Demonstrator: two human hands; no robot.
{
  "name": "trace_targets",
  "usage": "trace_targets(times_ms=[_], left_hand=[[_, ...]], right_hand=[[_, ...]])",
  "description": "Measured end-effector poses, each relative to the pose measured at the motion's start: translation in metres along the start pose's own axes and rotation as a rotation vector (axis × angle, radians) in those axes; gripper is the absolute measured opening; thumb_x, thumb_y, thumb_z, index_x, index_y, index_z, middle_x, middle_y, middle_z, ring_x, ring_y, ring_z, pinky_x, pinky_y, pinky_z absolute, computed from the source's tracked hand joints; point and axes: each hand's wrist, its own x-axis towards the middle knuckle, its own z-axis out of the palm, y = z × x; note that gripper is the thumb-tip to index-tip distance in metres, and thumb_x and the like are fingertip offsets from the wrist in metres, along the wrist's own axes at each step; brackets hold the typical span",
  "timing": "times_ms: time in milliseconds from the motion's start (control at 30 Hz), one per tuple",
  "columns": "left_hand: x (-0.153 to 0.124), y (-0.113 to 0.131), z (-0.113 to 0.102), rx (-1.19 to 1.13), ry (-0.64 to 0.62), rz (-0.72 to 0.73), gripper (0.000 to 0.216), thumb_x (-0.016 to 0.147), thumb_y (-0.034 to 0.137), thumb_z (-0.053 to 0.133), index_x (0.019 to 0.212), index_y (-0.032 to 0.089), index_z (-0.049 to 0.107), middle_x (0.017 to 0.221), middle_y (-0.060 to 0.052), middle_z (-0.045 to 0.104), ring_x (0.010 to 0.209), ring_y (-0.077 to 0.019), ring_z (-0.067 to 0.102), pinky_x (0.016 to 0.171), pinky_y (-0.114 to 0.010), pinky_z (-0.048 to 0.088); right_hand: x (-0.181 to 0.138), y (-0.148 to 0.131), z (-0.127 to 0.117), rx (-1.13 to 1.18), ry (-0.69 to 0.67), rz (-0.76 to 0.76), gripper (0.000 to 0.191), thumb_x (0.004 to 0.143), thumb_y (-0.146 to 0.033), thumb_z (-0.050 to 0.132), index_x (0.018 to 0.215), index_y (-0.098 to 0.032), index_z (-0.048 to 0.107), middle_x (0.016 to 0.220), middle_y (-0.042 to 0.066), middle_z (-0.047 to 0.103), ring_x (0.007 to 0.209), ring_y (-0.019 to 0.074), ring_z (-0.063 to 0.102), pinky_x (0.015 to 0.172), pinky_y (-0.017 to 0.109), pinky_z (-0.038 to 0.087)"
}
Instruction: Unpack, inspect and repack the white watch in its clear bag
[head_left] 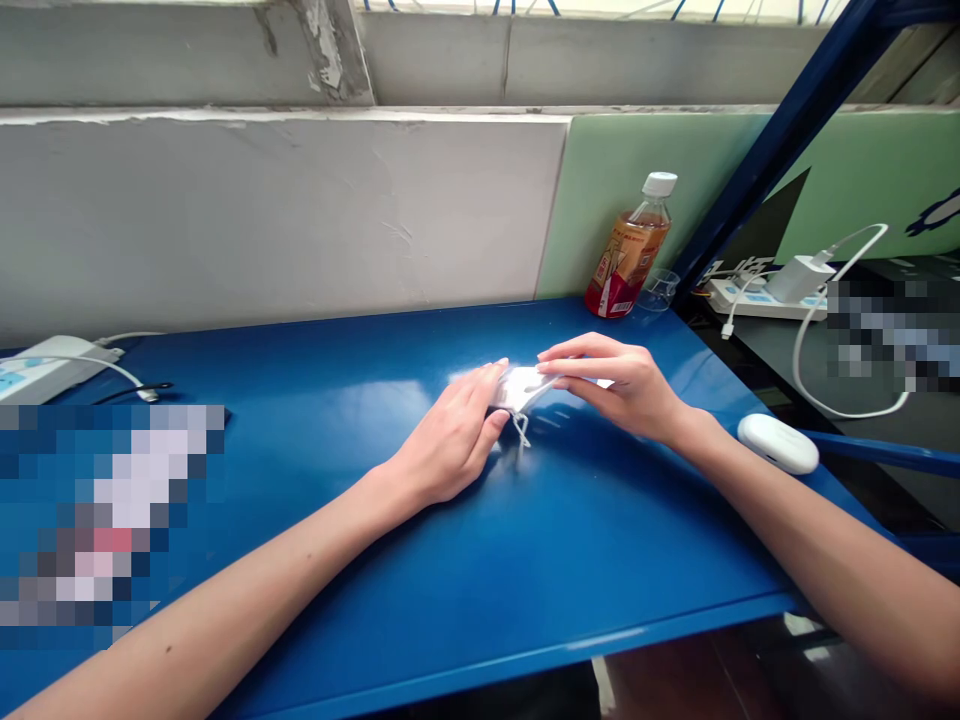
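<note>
A small white folded item [523, 387], which looks like a face mask with a thin white loop hanging from it, lies on the blue table [375, 560] near its middle. My left hand [450, 435] rests beside it, fingers together and pressed on its left end. From the right, my right hand [611, 385] pinches its upper right edge between thumb and fingers. Part of the item is hidden under both hands.
A bottle of amber drink [632, 250] with a white cap stands at the back right, a small clear cup [658, 290] beside it. A white oval case [778, 443] lies at the right edge. Power strips [757, 298] and white cables sit at both sides.
</note>
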Motion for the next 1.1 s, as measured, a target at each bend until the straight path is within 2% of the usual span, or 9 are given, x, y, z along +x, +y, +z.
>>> trace_targets(times_ms=[133, 233, 367, 533, 633, 800, 967, 1100], left_hand=[[0.001, -0.001, 0.001, 0.000, 0.048, -0.031, 0.050, 0.103, 0.027, 0.032, 0.149, 0.008, 0.030, 0.150, -0.023, 0.044, 0.140, -0.0304, 0.042, 0.114, -0.052, 0.038], [0.002, -0.001, 0.003, -0.012, 0.096, -0.061, 0.047, 0.103, 0.025, 0.034, 0.146, 0.008, 0.035, 0.146, -0.023, 0.048, 0.137, -0.0301, 0.045, 0.113, -0.051, 0.040], [0.002, -0.003, 0.005, -0.039, 0.161, -0.092, 0.044, 0.102, 0.020, 0.034, 0.144, 0.010, 0.040, 0.143, -0.020, 0.051, 0.135, -0.0283, 0.048, 0.114, -0.048, 0.041], [0.001, -0.002, 0.001, -0.068, 0.283, -0.111, 0.040, 0.101, 0.022, 0.039, 0.140, 0.017, 0.043, 0.139, -0.016, 0.055, 0.132, -0.0271, 0.051, 0.109, -0.048, 0.046], [0.001, 0.000, -0.002, -0.058, 0.292, -0.044, 0.044, 0.098, 0.027, 0.048, 0.140, 0.017, 0.041, 0.138, -0.016, 0.054, 0.132, -0.0288, 0.051, 0.109, -0.049, 0.046], [0.002, 0.003, -0.003, -0.027, 0.193, 0.104, 0.065, 0.087, 0.035, 0.068, 0.143, 0.017, 0.039, 0.144, -0.019, 0.049, 0.135, -0.0329, 0.047, 0.110, -0.051, 0.045], [0.002, 0.003, -0.002, 0.002, 0.183, 0.186, 0.046, 0.087, 0.028, 0.070, 0.129, 0.017, 0.055, 0.132, -0.016, 0.061, 0.128, -0.0314, 0.053, 0.107, -0.049, 0.047], [0.003, 0.001, 0.000, 0.009, 0.152, 0.215, 0.034, 0.089, 0.022, 0.068, 0.122, 0.015, 0.062, 0.122, -0.014, 0.069, 0.121, -0.0298, 0.059, 0.103, -0.046, 0.051]], right_hand=[[0.006, -0.010, -0.003, 0.173, 0.154, 0.120, 0.013, 0.091, -0.023, 0.066, 0.096, -0.024, 0.078, 0.094, 0.004, 0.078, 0.086, 0.0209, 0.072, 0.079, 0.035, 0.059], [0.009, -0.015, -0.004, 0.288, 0.216, 0.251, 0.009, 0.088, -0.025, 0.070, 0.088, -0.022, 0.078, 0.085, 0.003, 0.078, 0.078, 0.0190, 0.072, 0.070, 0.031, 0.059], [0.008, -0.014, 0.000, 0.417, 0.229, 0.387, 0.008, 0.083, -0.028, 0.075, 0.086, -0.021, 0.080, 0.084, 0.003, 0.079, 0.075, 0.0182, 0.072, 0.067, 0.029, 0.059], [0.004, -0.006, 0.011, 0.429, 0.191, 0.519, 0.018, 0.082, -0.034, 0.076, 0.093, -0.020, 0.080, 0.089, 0.005, 0.080, 0.079, 0.0206, 0.073, 0.066, 0.030, 0.059], [0.003, -0.001, 0.017, 0.392, 0.163, 0.547, 0.020, 0.084, -0.035, 0.073, 0.094, -0.019, 0.080, 0.093, 0.006, 0.080, 0.083, 0.0223, 0.074, 0.070, 0.031, 0.059], [0.002, 0.001, 0.023, 0.300, 0.107, 0.546, 0.020, 0.087, -0.032, 0.069, 0.096, -0.018, 0.080, 0.095, 0.006, 0.080, 0.085, 0.0222, 0.074, 0.071, 0.030, 0.058], [0.000, 0.001, 0.026, 0.233, 0.030, 0.533, 0.021, 0.090, -0.030, 0.064, 0.098, -0.018, 0.079, 0.095, 0.005, 0.080, 0.083, 0.0215, 0.073, 0.066, 0.029, 0.056], [-0.002, 0.001, 0.028, 0.170, 0.007, 0.521, 0.019, 0.090, -0.027, 0.063, 0.096, -0.019, 0.079, 0.095, 0.005, 0.080, 0.082, 0.0205, 0.073, 0.066, 0.028, 0.055]])
